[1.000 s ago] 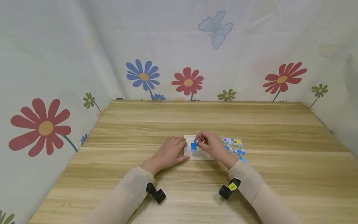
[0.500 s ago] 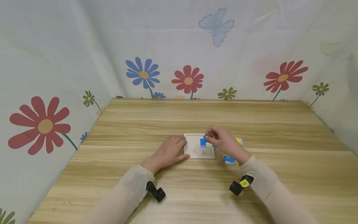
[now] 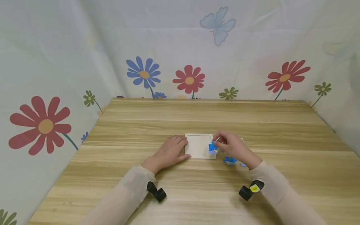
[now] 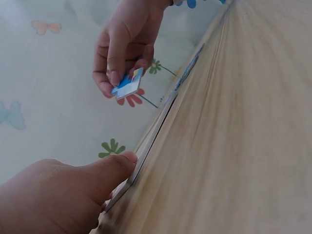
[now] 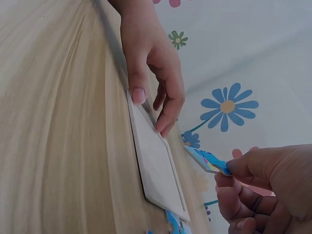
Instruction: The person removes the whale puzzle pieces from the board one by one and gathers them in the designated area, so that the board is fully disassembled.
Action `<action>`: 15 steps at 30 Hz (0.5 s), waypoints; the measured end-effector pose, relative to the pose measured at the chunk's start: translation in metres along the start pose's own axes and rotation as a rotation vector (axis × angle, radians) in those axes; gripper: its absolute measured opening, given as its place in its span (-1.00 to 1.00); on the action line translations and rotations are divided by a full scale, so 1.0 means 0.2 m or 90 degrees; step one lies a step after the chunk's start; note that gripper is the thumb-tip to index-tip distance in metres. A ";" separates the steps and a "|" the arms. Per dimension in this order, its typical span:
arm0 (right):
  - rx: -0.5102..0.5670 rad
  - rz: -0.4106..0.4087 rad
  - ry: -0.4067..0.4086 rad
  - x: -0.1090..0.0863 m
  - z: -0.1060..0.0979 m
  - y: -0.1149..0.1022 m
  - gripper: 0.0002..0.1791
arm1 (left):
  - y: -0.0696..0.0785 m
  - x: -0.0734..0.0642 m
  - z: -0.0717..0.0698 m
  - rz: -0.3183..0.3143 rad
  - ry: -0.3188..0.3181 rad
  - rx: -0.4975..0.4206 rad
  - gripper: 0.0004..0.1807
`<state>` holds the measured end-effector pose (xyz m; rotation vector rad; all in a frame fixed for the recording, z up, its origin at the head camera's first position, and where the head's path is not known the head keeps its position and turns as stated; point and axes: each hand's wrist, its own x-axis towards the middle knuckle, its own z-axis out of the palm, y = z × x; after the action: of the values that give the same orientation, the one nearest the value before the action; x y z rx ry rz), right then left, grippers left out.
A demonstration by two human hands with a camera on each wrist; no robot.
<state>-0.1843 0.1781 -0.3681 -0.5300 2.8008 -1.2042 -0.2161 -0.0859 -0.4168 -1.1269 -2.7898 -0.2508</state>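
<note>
My right hand pinches a blue jigsaw piece between thumb and fingers, over the right side of a pale puzzle tray. In the right wrist view the jigsaw piece is tilted, with blue, yellow and pink print and a straight pale edge. My left hand holds the tray's left end, thumb at the near corner and fingertips toward the far corner. The tray has a shallow raised rim and a bare inside.
Several loose jigsaw pieces lie right of the tray, partly hidden under my right hand and wrist. The wooden table runs back to a flower-printed cloth. A black wrist camera sits by my right sleeve.
My right hand has moved right with the jigsaw piece, from over the middle of the tray to its right edge. The left hand has stayed on the tray.
</note>
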 end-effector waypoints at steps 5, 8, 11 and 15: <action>-0.007 -0.002 0.002 -0.03 -0.01 0.03 -0.91 | 0.00 0.00 0.00 0.004 -0.001 0.000 -0.41; -0.006 0.009 -0.007 -0.05 -0.01 0.04 -0.91 | -0.01 0.00 0.00 0.002 -0.002 -0.005 -0.41; -0.008 0.017 -0.017 -0.06 -0.01 0.06 -0.92 | -0.01 0.00 0.00 -0.002 -0.005 -0.007 -0.41; -0.010 0.021 -0.025 -0.08 -0.01 0.08 -0.93 | -0.01 0.00 0.00 -0.003 -0.008 -0.004 -0.40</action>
<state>-0.1740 0.1951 -0.3803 -0.5000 2.7772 -1.1550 -0.2178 -0.0865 -0.4179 -1.1275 -2.8041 -0.2549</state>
